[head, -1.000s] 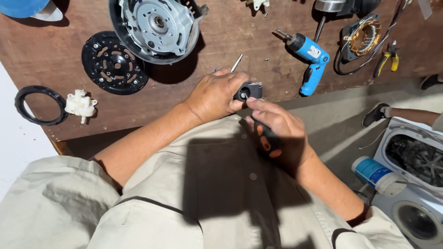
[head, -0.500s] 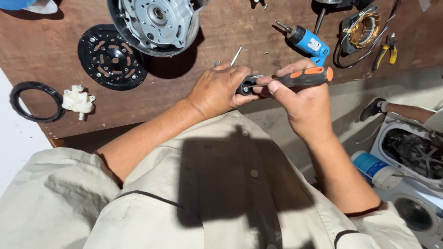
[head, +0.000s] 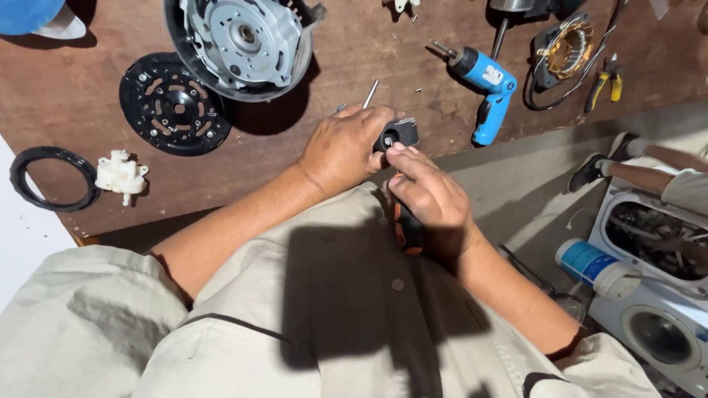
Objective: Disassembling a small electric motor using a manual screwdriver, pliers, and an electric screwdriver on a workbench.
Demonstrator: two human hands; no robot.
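A person's left hand [head: 345, 147] grips a small black part [head: 398, 133] just above the edge of a brown wooden workbench [head: 88, 74], while the right hand [head: 431, 199] closes around a screwdriver with a black-and-orange handle [head: 407, 230], its tip set against the part. On the bench lie a metal motor housing [head: 243, 40], a black perforated disc [head: 173, 103], a blue cordless drill [head: 483, 85] and a black rubber ring [head: 46, 177].

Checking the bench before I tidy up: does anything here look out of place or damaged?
Nothing looks spilled or broken. The left hand grips a small black part; the right hand holds a screwdriver. A blue drill lies on its side.
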